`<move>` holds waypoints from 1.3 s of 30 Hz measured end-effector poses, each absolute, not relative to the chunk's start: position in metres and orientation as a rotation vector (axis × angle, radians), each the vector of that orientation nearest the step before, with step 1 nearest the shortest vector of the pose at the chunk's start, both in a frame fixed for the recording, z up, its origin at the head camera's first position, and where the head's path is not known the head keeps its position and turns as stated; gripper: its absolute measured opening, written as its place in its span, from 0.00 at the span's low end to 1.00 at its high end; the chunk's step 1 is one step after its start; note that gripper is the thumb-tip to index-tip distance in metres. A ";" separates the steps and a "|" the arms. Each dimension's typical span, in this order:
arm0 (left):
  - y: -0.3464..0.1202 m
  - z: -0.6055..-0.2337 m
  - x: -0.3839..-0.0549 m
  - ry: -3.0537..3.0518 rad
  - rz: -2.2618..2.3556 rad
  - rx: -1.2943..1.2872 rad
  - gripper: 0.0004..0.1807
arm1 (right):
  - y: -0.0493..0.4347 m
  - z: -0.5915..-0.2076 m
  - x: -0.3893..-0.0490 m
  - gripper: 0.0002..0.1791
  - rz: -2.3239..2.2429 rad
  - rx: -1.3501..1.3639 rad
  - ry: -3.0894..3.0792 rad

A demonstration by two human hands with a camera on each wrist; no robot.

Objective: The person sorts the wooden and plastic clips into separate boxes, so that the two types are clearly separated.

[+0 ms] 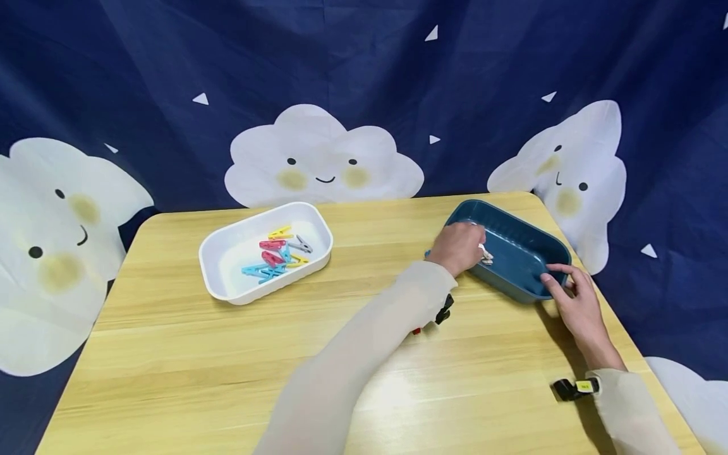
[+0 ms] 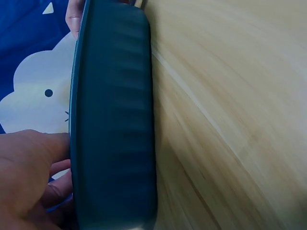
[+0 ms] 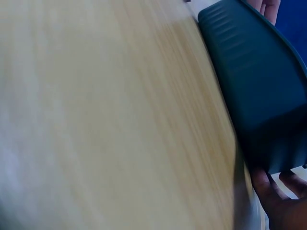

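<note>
A dark teal bin (image 1: 512, 243) stands toward the right back of the table. My left hand (image 1: 457, 248) reaches over its near left side, fingers curled down at pale clothespins (image 1: 486, 258) that peek out beside the fingertips. In the left wrist view the left hand (image 2: 29, 177) bends over the bin's rim (image 2: 74, 96), its fingertips hidden behind the wall. At the bin's right end my right hand (image 1: 577, 303) grips the rim, thumb toward the inside. The right wrist view shows the right hand's fingers (image 3: 266, 189) against the bin's end wall (image 3: 283, 139).
A white bin (image 1: 227, 278) on the table's left side holds several clothespins (image 1: 275, 257) in red, blue, yellow and grey. The wooden table (image 1: 188, 366) meets a dark blue cloud-print curtain (image 1: 364, 63) at the back. A small camera (image 1: 569, 388) is strapped to the right wrist.
</note>
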State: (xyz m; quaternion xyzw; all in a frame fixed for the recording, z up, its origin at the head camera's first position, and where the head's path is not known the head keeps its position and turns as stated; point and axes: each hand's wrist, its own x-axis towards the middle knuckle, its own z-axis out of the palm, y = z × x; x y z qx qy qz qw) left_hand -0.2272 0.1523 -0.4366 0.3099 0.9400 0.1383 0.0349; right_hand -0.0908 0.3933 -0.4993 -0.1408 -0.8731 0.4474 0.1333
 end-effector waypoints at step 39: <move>0.094 -0.439 -0.229 2.527 1.103 1.176 0.12 | 0.389 -0.499 -0.090 0.25 1.300 -0.419 -2.551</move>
